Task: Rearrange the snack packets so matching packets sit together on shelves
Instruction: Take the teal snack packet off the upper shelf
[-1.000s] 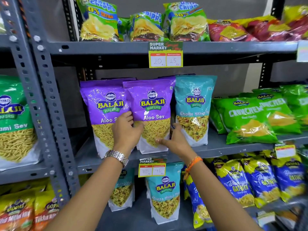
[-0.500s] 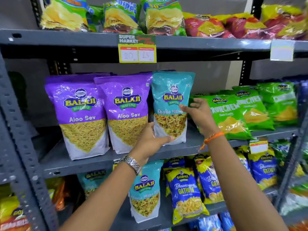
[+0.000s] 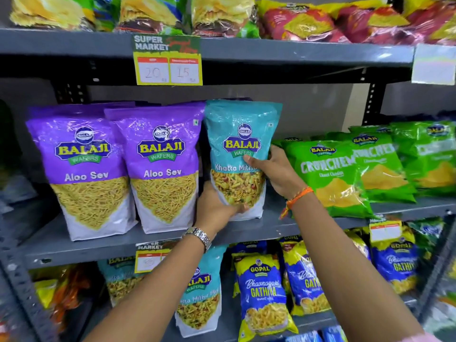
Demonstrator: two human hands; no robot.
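A teal Khatta Mitha packet point(image 3: 240, 134) stands upright on the middle shelf point(image 3: 74, 245), right of two purple Aloo Sev packets point(image 3: 81, 169) point(image 3: 162, 166). My left hand point(image 3: 214, 206) grips the teal packet's lower left corner. Its right edge is held by my right hand point(image 3: 276, 171), thumb across the front. More teal Khatta Mitha packets point(image 3: 199, 292) stand on the shelf below, partly hidden behind my left forearm.
Green Crunchem packets point(image 3: 330, 174) lie against the teal packet's right side. Blue Gopal Gathiya packets point(image 3: 264, 290) fill the lower shelf at right. Chips and red packets point(image 3: 296, 23) line the top shelf. A price tag point(image 3: 167, 67) hangs from its edge.
Both hands left the purple Aloo Sev packet and moved right. They have closed on the teal Khatta Mitha packet, left hand low, right hand at its side. The view shifted right.
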